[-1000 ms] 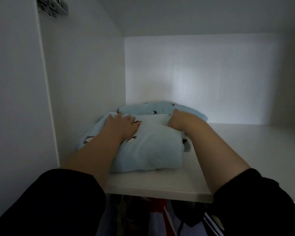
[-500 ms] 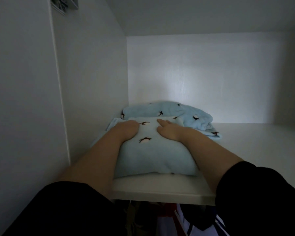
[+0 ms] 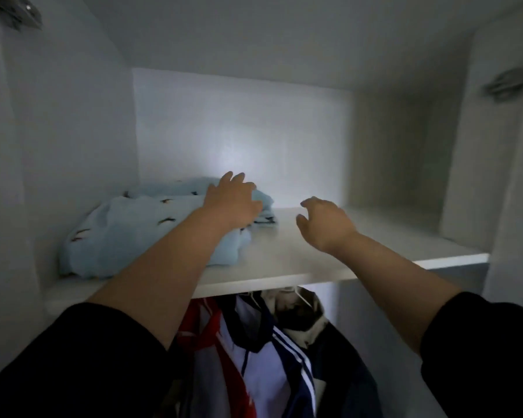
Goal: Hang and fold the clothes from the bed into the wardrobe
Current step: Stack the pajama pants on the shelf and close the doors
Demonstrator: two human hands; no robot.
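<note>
Folded light-blue clothes with small dark prints lie stacked at the left of the white wardrobe shelf. My left hand rests flat on the right end of the stack, fingers spread. My right hand hovers above the bare shelf to the right of the stack, fingers loosely curled, holding nothing.
Below the shelf hang several garments: a red and white one, a navy one with white stripes and a dark one. White side walls close the compartment; a metal hinge sits on the right panel.
Both hands were pressing on top of the blue stack. Now my right hand has lifted off and moved right, my left hand has slid to the stack's right end, and the view has pulled back.
</note>
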